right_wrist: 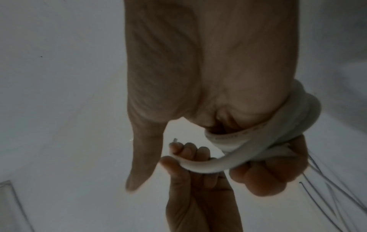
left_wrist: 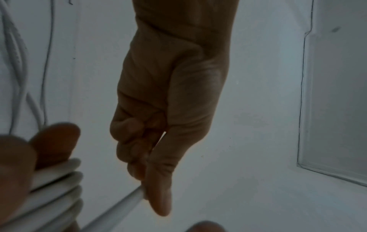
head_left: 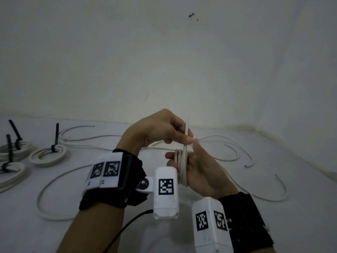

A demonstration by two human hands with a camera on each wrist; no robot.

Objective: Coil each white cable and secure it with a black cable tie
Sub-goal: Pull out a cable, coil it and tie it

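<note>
Near the bottom of the head view we see our two wrists with black bands and white camera boxes (head_left: 165,192). Just above them is our right hand (head_left: 198,172). A white cable (head_left: 180,165) is wound around its fingers in a few loops. The fingers are straight and close together, and the thumb sticks up beside the loops.

Our left hand (head_left: 156,130) is higher, in the middle of the frame. Its thumb and fingers pinch the loose end of the cable, which stands up past the fingertips. The other fingers are curled in.

The left wrist view shows the thumb pressed on the cable (left_wrist: 127,202) and the loops at the lower left. The right wrist view shows something the head view hides: the cable (right_wrist: 200,164) bends from the loops over to the left hand (right_wrist: 194,180), and a bare wire tip pokes out past the fingers.

Farther back, on the white floor (head_left: 237,207), more loose cables (head_left: 60,179) lie in big curves. At the far left of the head view are three coils (head_left: 48,156), each tied with a black tie (head_left: 55,141) that sticks up. We see no boxes or bins here.

Behind it all is a plain wall (head_left: 164,52).
</note>
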